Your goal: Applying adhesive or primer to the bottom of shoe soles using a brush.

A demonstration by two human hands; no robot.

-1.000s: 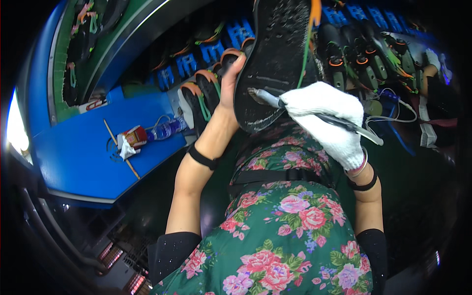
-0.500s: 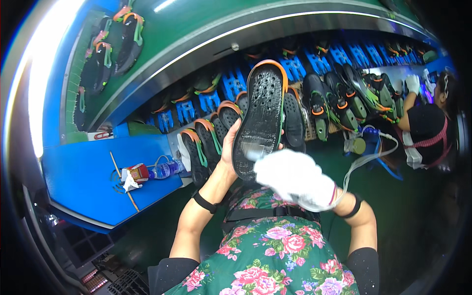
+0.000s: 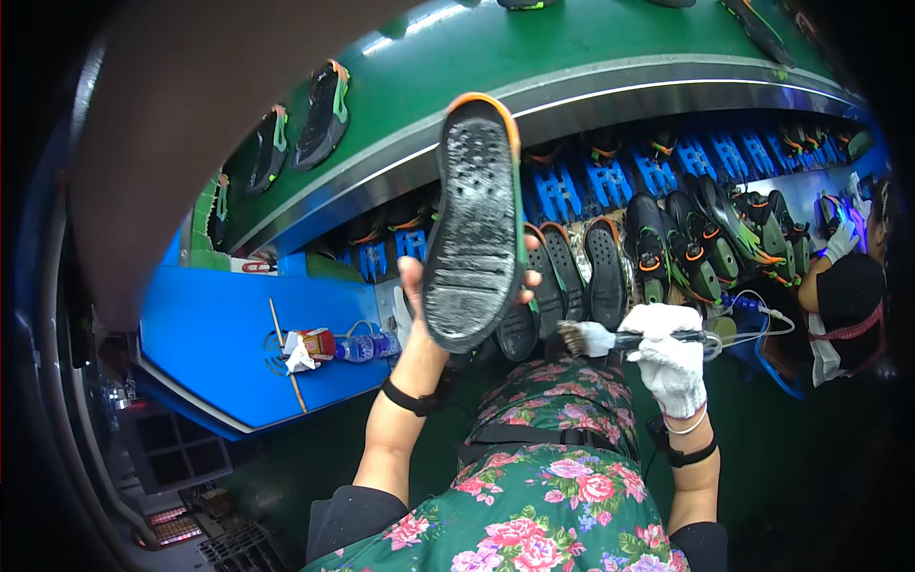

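Note:
Upright in front of me is a black shoe sole (image 3: 472, 219) with an orange rim at its top and a green side edge. Its inner face has small holes and cross grooves, and wet whitish streaks shine on it. My bare left hand (image 3: 416, 286) grips it from behind, thumb at one edge and fingertips at the other. To the right and apart from the sole, my white-gloved right hand (image 3: 670, 367) is closed round a brush (image 3: 589, 338). Its bristles point left, and a clear tube (image 3: 753, 336) runs from near its handle.
Several perforated soles (image 3: 604, 272) stand behind my hands, with black shoes (image 3: 651, 248) to their right. A green conveyor belt (image 3: 572, 48) carries shoes above blue racks (image 3: 610, 181). On the left blue table (image 3: 210, 324) lies a bottle (image 3: 367, 347). At right sits another person (image 3: 848, 296).
My right hand has drawn the brush off the sole and away to the right. The sole looks more whitely streaked. My view has shifted, and a dark blurred shape now covers the upper left.

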